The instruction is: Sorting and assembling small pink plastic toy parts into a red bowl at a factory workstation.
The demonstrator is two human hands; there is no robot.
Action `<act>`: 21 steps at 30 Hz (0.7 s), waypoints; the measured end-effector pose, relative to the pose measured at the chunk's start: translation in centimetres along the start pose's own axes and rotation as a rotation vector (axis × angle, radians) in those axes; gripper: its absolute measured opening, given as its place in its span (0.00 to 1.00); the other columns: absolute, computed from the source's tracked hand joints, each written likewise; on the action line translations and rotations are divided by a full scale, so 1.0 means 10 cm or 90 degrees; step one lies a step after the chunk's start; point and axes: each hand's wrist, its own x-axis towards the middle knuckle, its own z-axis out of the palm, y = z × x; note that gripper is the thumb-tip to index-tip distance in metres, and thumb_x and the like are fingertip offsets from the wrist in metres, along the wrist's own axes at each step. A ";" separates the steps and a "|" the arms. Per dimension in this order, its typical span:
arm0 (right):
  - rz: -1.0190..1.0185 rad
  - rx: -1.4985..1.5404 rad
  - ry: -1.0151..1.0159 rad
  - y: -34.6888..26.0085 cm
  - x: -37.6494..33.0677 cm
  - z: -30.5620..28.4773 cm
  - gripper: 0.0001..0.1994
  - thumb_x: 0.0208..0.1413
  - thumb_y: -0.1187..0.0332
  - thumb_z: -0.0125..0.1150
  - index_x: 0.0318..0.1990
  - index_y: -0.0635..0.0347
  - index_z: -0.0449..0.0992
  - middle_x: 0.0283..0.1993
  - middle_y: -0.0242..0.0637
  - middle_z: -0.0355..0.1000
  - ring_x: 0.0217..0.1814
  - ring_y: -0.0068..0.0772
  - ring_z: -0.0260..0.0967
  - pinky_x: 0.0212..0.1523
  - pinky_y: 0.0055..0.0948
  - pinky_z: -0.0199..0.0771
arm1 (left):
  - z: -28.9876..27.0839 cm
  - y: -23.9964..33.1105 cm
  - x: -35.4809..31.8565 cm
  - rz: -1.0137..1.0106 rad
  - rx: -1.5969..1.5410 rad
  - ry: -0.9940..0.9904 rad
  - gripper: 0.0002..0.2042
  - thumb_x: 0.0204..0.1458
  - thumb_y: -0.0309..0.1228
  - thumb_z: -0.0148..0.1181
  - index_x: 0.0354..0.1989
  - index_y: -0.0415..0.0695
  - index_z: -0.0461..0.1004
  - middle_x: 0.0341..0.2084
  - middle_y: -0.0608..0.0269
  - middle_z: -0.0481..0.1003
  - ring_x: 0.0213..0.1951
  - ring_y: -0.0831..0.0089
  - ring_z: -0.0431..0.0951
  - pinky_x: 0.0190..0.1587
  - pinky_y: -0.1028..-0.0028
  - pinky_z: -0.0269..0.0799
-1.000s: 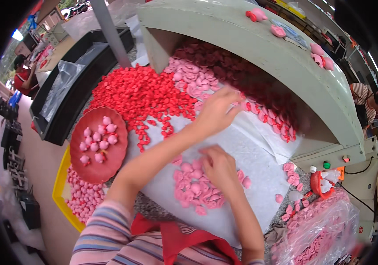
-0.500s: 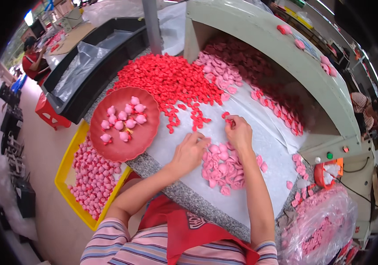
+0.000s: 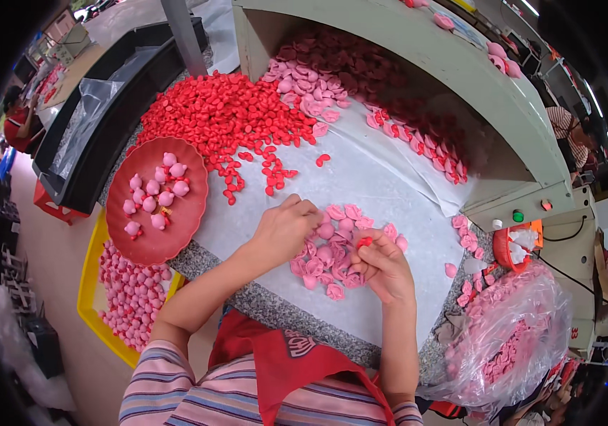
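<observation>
Between the thumb and fingers of my right hand (image 3: 386,266) is a small red plastic piece (image 3: 365,242), held over the right side of a loose pile of soft pink pieces (image 3: 315,266). My left hand (image 3: 283,228) lies at the pile's upper left edge. Its fingers are curled together, and whatever their tips pinch is hidden. Some pink pieces are round, others look like open, folded shells. Farther off spreads a big heap of red pieces (image 3: 212,106), with one stray red piece (image 3: 322,160) lying apart on the white sheet (image 3: 396,188).
At left, a red scalloped dish (image 3: 144,247) holds several pink balls with red parts, overlapping a yellow tray (image 3: 89,291) full of similar ones. A black trough (image 3: 66,177) stands beyond. A pale green machine housing (image 3: 418,42) arches behind; a plastic bag (image 3: 531,334) sits right.
My right hand has come back from the red heap's edge toward me, bringing a red piece over the pink pile. My left hand has moved to the pile's edge. The whole view has shifted.
</observation>
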 end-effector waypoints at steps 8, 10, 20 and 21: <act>0.006 0.032 -0.005 0.08 -0.12 0.09 0.14 0.49 0.79 0.58 0.45 0.66 0.70 0.39 0.39 0.72 0.37 0.28 0.73 0.37 0.23 0.76 | -0.13 -0.03 0.05 -0.017 -0.060 0.025 0.11 0.39 0.17 0.59 0.34 0.41 0.76 0.31 0.60 0.72 0.33 0.69 0.73 0.33 0.74 0.71; -0.076 -0.104 0.052 0.04 -0.18 0.22 0.12 0.49 0.79 0.58 0.43 0.66 0.71 0.38 0.37 0.72 0.37 0.26 0.73 0.37 0.22 0.75 | -0.23 0.14 -0.03 -0.228 -0.721 0.043 0.08 0.45 0.14 0.55 0.34 0.37 0.75 0.30 0.62 0.71 0.33 0.75 0.73 0.32 0.79 0.70; -0.235 -0.252 0.363 -0.07 -0.24 0.01 0.10 0.49 0.76 0.59 0.41 0.66 0.72 0.32 0.33 0.72 0.31 0.22 0.70 0.32 0.19 0.70 | 0.02 0.07 -0.05 -0.266 -0.395 0.129 0.08 0.48 0.17 0.54 0.35 0.39 0.76 0.33 0.63 0.70 0.33 0.79 0.72 0.30 0.83 0.68; -0.235 -0.253 0.364 -0.06 -0.26 0.01 0.10 0.49 0.76 0.59 0.41 0.66 0.72 0.32 0.33 0.72 0.31 0.22 0.70 0.32 0.19 0.70 | 0.03 0.09 0.04 -0.224 -0.354 0.116 0.08 0.47 0.18 0.55 0.35 0.40 0.77 0.32 0.62 0.71 0.33 0.77 0.72 0.30 0.82 0.68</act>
